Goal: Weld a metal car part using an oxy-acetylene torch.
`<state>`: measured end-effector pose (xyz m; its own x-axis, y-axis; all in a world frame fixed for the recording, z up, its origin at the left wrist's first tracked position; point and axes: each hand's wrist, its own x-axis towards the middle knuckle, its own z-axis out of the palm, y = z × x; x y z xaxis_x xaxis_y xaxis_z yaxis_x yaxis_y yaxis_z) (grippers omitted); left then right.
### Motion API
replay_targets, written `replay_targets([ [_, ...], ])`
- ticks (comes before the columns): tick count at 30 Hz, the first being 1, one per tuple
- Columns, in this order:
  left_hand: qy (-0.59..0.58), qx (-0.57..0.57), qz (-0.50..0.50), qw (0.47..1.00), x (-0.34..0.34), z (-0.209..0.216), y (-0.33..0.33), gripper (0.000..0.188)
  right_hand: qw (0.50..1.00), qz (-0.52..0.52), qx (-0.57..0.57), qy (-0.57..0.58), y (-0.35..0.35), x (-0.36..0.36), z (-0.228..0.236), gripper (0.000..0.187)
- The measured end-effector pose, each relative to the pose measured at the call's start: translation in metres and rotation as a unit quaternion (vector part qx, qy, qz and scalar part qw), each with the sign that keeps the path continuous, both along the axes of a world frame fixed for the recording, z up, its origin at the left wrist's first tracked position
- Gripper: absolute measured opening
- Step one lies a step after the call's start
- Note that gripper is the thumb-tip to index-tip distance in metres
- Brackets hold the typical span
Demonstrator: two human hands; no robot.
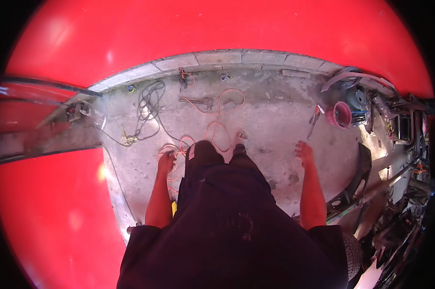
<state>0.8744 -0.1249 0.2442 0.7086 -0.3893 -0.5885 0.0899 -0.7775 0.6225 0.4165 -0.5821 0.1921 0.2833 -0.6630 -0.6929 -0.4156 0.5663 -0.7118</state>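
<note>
I look straight down my dark shirt and trousers at a concrete floor (270, 120). My left hand (166, 163) hangs at my side with the fingers curled, over a tangle of orange cable (216, 126); whether it holds anything I cannot tell. My right hand (304, 153) hangs free on the other side with loose fingers and nothing in it. Neither hand touches anything that I can make out.
Red car body panels (212, 29) curve around the far side and the left (49, 216). Black cables (147, 103) lie on the floor at left. A pink bucket (340, 114), hand tools (315, 119) and cluttered parts stand at right. A black bumper piece (357, 185) lies near my right arm.
</note>
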Motion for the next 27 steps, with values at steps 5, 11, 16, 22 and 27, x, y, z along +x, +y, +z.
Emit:
replay_targets([
  [5, -0.041, 0.004, -0.062, 0.997, 0.049, 0.044, -0.087, 0.035, 0.995, -0.038, -0.062, -0.074, -0.066, 0.054, 0.056, 0.047],
  [11, -0.031, 0.022, -0.009, 0.999, 0.071, 0.053, -0.125, 0.037, 0.989, -0.056, 0.131, 0.034, 0.019, 0.006, -0.065, 0.043],
  [16, -0.001, 0.075, -0.023, 0.997, 0.061, 0.020, -0.098, 0.039, 0.933, -0.002, 0.307, 0.187, 0.134, -0.041, -0.088, 0.037],
  [22, 0.052, 0.116, -0.001, 0.992, 0.047, 0.006, -0.077, 0.037, 0.961, -0.061, 0.233, 0.138, 0.091, -0.006, -0.028, 0.041],
  [27, 0.017, 0.095, -0.043, 0.994, 0.065, -0.005, -0.106, 0.036, 0.989, -0.060, 0.130, 0.049, 0.025, 0.019, 0.001, 0.047],
])
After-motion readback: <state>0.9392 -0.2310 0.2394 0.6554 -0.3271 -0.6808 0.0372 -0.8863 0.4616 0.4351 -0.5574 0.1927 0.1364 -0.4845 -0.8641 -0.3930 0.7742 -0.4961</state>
